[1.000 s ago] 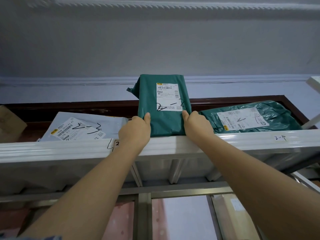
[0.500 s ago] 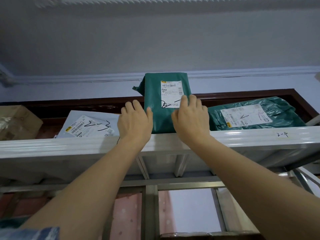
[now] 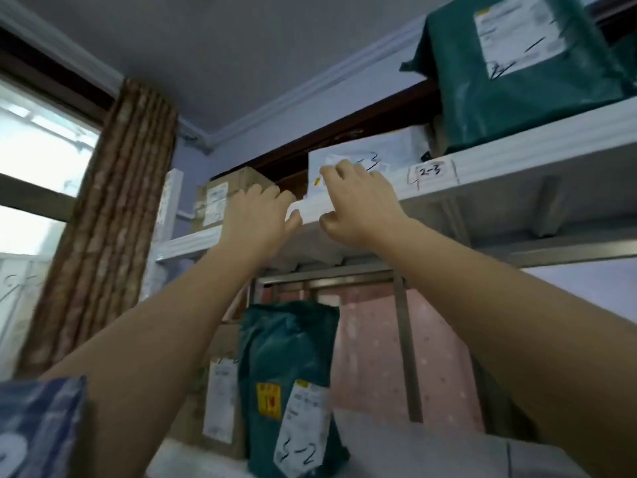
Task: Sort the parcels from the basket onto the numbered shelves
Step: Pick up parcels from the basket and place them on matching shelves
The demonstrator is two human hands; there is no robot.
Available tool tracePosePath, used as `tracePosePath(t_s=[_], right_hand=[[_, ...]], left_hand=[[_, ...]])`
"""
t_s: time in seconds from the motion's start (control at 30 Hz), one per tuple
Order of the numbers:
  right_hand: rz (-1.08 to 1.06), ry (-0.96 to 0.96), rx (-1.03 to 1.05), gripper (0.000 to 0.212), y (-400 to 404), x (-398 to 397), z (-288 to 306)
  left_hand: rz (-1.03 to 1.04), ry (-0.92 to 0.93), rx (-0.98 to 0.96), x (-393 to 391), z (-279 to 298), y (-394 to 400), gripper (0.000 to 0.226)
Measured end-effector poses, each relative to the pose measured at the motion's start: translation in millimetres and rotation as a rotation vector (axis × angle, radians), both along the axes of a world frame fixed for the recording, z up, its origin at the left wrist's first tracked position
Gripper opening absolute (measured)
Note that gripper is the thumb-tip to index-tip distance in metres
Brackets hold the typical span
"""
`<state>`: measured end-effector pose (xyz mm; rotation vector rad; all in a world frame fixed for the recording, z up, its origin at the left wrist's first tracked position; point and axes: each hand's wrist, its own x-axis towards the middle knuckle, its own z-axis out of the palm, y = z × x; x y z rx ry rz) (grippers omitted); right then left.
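A flat white parcel (image 3: pixel 400 155) marked 2-3 lies on the top shelf (image 3: pixel 517 167), above a handwritten "2-3" label (image 3: pixel 430 172) on the rim. My right hand (image 3: pixel 358 201) grips its front left part, fingers bent over the label and thumb under the rim. My left hand (image 3: pixel 258 215) reaches up beside it, fingers fairly straight at the rim, thumb touching the white corner. A dark green parcel (image 3: pixel 517 70) stands upright to the right, with no hand on it.
A brown cardboard box (image 3: pixel 224 198) sits at the top shelf's left end. On the lower shelf stand a green parcel (image 3: pixel 293 374) marked 5-2 and a brown box (image 3: pixel 220 398). A patterned curtain (image 3: pixel 110 208) and a window (image 3: pixel 38 167) are at the left.
Both hands left the upright green parcel and moved left to the white parcel. My view swung left and tilted, bringing the curtain, window and lower shelf into sight.
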<state>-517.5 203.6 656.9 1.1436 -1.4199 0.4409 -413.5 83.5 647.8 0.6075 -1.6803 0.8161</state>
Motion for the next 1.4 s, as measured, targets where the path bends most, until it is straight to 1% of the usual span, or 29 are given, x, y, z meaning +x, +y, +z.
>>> tracePosePath(t_s=[0.07, 0.17, 0.2, 0.3, 0.37, 0.43, 0.5, 0.57, 0.6, 0.67, 0.73, 0.83, 0.93, 1.03, 1.17, 1.4], right_hand=[[0.015, -0.015, 0.096, 0.057, -30, 22, -22], [0.064, -0.053, 0.245, 0.056, -76, 60, -60], [0.099, -0.097, 0.304, 0.057, -94, 74, -73], [0.271, -0.382, 0.572, 0.064, -145, 122, -112], [0.303, -0.477, 0.759, 0.071, -177, 154, -141], [0.291, -0.478, 0.878, 0.072, -208, 183, -170], [0.3, -0.481, 0.948, 0.067, -233, 213, -201], [0.286, -0.477, 1.011, 0.072, -253, 243, -235], [0.278, -0.47, 1.05, 0.074, -261, 256, -255], [0.263, -0.423, 1.134, 0.07, -277, 279, -296], [0.264, -0.361, 1.207, 0.067, -289, 301, -338], [0.272, -0.326, 1.316, 0.07, -306, 334, -400], [0.282, -0.337, 1.437, 0.072, -323, 363, -459], [0.26, -0.393, 1.579, 0.077, -340, 384, -511], [0.239, -0.407, 1.737, 0.082, -368, 401, -576], [0.176, -0.446, 1.928, 0.087, -445, 419, -680]], left_hand=[[-0.031, -0.008, 0.129, 32, -26, -28, 0.042], [0.07, -0.083, 0.297, 79, -70, -69, 0.038], [0.104, -0.122, 0.359, 95, -84, -81, 0.039], [0.134, -0.196, 0.548, 144, -121, -114, 0.042], [0.165, -0.234, 0.635, 177, -145, -132, 0.044], [0.245, -0.286, 0.683, 210, -171, -147, 0.044], [0.349, -0.343, 0.706, 242, -202, -160, 0.042], [0.425, -0.4, 0.769, 275, -244, -175, 0.043], [0.455, -0.414, 0.831, 292, -270, -183, 0.046], [0.5, -0.425, 0.962, 326, -324, -194, 0.052], [0.549, -0.454, 1.07, 357, -376, -199, 0.053], [0.574, -0.515, 1.216, 393, -442, -205, 0.053], [0.569, -0.497, 1.337, 420, -496, -209, 0.051], [0.595, -0.477, 1.466, 442, -544, -211, 0.052], [0.646, -0.442, 1.584, 467, -596, -225, 0.052], [0.666, -0.415, 1.834, 495, -676, -279, 0.048]])
